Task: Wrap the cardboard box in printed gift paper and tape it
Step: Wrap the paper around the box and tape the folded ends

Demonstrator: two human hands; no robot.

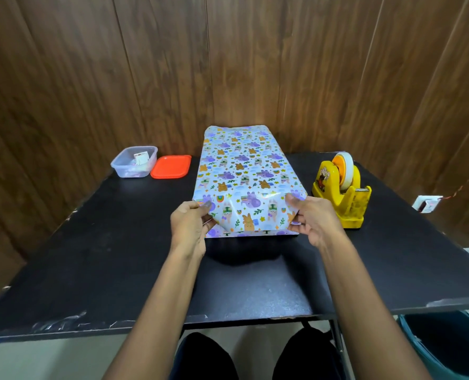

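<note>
A box wrapped in printed gift paper (248, 171) lay mid-worktop (118, 242). The left hand (191, 226) and right hand (313, 218) pinched its near paper flaps, fingers clamped. A yellow tape dispenser (341, 187) stood right.

Glossy gift paper (244, 171), matt table (118, 242)

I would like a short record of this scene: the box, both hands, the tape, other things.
box: covered by gift paper, lying on black table
left hand: grips the paper's near left corner
right hand: grips the paper's near right corner
tape: yellow tape dispenser right of box, untouched
other: clear tub and orange lid, left of box
</note>
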